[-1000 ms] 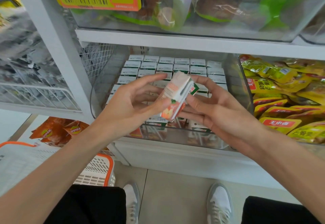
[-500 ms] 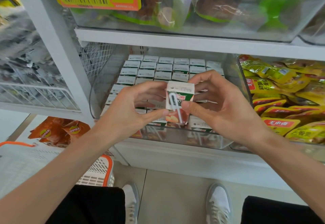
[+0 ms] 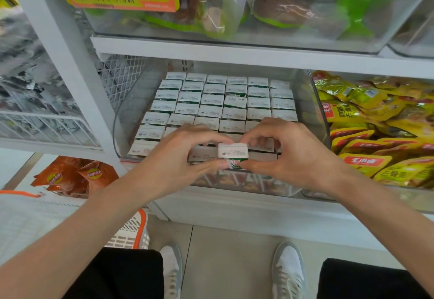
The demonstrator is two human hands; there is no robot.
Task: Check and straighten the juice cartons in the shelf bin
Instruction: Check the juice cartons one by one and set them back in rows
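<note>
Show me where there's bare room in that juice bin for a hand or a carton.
Bare strips lie inside the bin: one between its left wall and the leftmost carton column, another along the right wall. Elsewhere the cartons stand packed edge to edge. The left hand and right hand crowd the front row, pinching a raised carton there.

Small white-topped juice cartons (image 3: 212,99) are standing upright in tight rows, filling a clear plastic shelf bin (image 3: 308,111). The front carton (image 3: 233,150), green and white on its side, is sitting upright in the front row, slightly above its neighbours, with the left hand (image 3: 178,158) and right hand (image 3: 288,155) pinching it.
</note>
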